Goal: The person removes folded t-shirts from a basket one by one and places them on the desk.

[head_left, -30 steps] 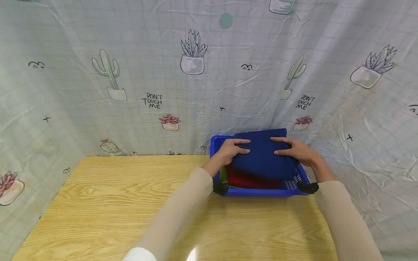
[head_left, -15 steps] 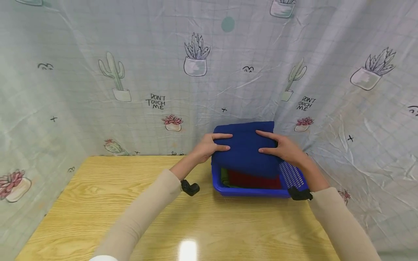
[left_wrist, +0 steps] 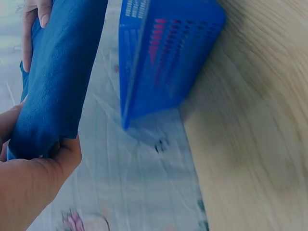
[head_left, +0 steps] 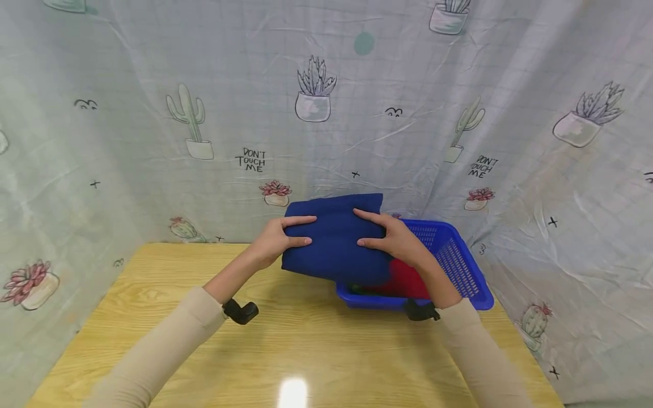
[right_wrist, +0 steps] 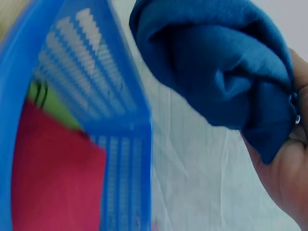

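A folded dark blue cloth hangs in the air, left of the blue plastic basket and partly over its left side. My left hand grips its left edge, thumb and a finger lying on the near face. At the opposite edge my right hand pinches the cloth the same way. Thick rolled layers of the cloth show in the right wrist view. Inside the basket lies a red cloth, with a green cloth with dark stripes beside it.
The basket, with its slotted walls, stands at the right back of a wood-grain table. Behind and on both sides hangs a pale curtain printed with potted cacti. Black wrist cameras stick out below both hands.
Both hands have carried the blue cloth leftward, from inside the basket to its left side. More of the basket's right half and the red cloth now shows.
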`<state>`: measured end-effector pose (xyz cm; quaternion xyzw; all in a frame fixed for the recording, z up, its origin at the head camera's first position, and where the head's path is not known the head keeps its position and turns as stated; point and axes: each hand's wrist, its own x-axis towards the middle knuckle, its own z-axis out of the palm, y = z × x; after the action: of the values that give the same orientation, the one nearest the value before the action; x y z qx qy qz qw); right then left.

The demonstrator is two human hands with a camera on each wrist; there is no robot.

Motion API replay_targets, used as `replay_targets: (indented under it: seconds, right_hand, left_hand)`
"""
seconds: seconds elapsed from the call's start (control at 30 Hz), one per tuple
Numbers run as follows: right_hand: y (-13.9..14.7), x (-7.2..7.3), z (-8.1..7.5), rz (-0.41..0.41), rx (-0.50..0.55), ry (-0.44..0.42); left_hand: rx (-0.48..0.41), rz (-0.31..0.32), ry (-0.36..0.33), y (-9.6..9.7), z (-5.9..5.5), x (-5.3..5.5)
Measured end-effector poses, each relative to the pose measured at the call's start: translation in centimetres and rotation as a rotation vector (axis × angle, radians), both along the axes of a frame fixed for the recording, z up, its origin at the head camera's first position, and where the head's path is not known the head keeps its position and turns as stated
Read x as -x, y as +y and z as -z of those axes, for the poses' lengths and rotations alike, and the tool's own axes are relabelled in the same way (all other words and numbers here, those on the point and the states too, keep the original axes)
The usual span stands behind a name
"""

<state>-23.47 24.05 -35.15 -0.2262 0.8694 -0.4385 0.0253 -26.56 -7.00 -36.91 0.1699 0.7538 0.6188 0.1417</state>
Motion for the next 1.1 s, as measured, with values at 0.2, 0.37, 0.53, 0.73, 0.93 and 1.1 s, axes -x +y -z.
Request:
replay_targets:
  seconds: [0.2, 0.37, 0.53, 0.73, 0.93, 1.1]
  right_hand:
    - [-4.5, 0.7, 1.0, 0.021, -0.057, 0.064]
    - [-8.0, 1.2, 1.6, 0.031, -0.121, 0.107]
    - [-10.8, 1.7, 2.0, 0.025, -0.118, 0.142]
    - [-13.7, 2.2, 3.0, 0.007, -0.075, 0.139]
    - [-17.5, 2.5, 4.5, -0.003, -0.098, 0.096]
    - [-20.6, 2.9, 6.1, -0.019, -0.062, 0.084]
  left_hand:
    - [-0.020, -0.049, -0.047, -4.0, 1.0, -0.6]
    - [0.030, -0.101, -0.048, -7.0, 1.7, -1.1]
    - [0.054, -0.132, -0.026, -9.3, 2.1, -1.2]
    - [0.154, -0.159, 0.026, -11.8, 2.6, -1.0]
    - [0.263, -0.202, 0.081, -14.9, 3.8, -1.0]
    - [0.315, -0.214, 0.099, -18.0, 5.0, -0.7]
